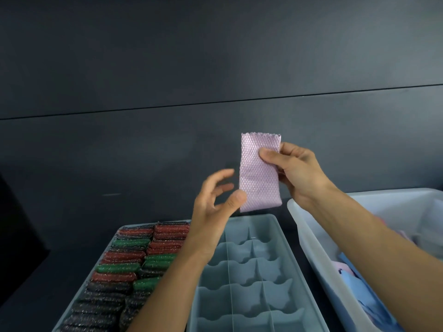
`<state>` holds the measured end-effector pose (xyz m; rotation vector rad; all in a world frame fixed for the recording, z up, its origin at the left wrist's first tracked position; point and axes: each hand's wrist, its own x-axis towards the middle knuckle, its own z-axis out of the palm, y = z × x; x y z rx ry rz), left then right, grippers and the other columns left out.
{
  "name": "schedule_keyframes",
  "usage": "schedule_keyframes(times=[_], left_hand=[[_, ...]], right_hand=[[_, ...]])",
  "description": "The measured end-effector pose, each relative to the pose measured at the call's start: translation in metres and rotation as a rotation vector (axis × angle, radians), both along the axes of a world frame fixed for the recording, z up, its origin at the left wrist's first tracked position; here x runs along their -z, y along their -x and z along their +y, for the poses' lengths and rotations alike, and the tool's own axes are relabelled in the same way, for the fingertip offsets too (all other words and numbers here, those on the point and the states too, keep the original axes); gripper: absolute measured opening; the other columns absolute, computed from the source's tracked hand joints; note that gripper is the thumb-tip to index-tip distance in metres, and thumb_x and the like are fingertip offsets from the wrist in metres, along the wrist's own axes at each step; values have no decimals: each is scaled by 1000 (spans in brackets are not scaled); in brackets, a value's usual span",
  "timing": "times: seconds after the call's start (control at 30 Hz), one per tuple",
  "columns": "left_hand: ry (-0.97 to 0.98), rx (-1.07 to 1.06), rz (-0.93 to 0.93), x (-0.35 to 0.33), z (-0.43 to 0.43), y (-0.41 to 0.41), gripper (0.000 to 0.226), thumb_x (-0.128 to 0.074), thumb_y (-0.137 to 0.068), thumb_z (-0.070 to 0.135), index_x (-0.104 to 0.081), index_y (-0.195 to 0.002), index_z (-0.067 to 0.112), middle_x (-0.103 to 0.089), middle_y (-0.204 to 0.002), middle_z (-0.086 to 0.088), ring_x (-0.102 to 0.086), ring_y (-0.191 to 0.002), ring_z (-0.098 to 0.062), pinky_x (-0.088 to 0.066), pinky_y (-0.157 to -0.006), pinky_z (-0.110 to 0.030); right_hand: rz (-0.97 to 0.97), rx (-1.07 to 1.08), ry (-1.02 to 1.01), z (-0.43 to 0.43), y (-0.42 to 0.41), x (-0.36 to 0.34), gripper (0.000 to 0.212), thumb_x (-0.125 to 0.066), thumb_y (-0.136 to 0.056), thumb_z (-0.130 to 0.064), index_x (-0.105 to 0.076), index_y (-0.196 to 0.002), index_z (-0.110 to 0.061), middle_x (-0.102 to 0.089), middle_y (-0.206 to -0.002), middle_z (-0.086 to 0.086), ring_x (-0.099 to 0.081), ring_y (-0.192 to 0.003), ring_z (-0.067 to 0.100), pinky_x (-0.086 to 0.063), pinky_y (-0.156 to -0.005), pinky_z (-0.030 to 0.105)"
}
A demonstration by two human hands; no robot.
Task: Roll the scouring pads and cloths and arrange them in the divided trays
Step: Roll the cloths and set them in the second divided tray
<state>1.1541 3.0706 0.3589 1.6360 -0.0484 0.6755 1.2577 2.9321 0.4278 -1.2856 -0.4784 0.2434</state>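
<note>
A folded pink cloth [257, 173] with a fish-scale weave hangs upright above the trays. My right hand [296, 172] pinches its right edge, thumb across the front. My left hand [215, 201] hovers just left of the cloth's lower corner, fingers spread and loosely bent, its thumb at the cloth's lower left corner. Below, a grey-blue divided tray [275, 236] shows bare compartments. To its left, a second tray [119, 230] is packed with rolled red, green and dark glittery scouring pads [124, 268].
A translucent white bin [309, 238] at the right holds loose blue and pink cloths [366, 300]. A dark wall rises behind the black tabletop.
</note>
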Motion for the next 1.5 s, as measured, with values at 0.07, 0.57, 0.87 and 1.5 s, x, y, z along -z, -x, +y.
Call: schedule_keyframes(times=[0.07, 0.57, 0.87, 1.5], left_hand=[[51, -26, 15, -1, 1, -2, 78, -75, -60, 70, -51, -127, 37, -54, -136, 12, -56, -123, -10, -50, -99, -39], [571, -24, 52, -48, 18, -20, 14, -61, -93, 19, -68, -96, 7, -73, -85, -8, -70, -76, -21, -60, -67, -36], [526, 17, 77, -50, 22, -22, 14, -63, -91, 21, -69, -94, 9, -73, -86, -5, -70, -77, -17, -59, -71, -33], [207, 19, 179, -35, 12, -9, 37, -69, -81, 41, -71, -101, 10, -74, -97, -11, -71, -86, -24, -57, -82, -41]], right_hand=[[-53, 27, 27, 0, 1, 0, 10, -70, -84, -9, -68, -91, -4, -71, -77, 1, -64, -70, 15, -52, -69, 27], [-551, -103, 280, -13, 24, 36, 24, -66, -81, -46, -72, -95, -28, -60, -104, -10, -53, -109, 7, -46, -90, 24], [-750, -198, 557, -6, 27, 49, 42, -79, -69, -37, -64, -107, -38, -37, -122, -11, -33, -125, 8, -30, -104, 15], [-137, -101, 96, 11, 26, 38, 12, -65, -88, -6, -64, -96, 2, -70, -83, 20, -64, -68, 24, -52, -57, 31]])
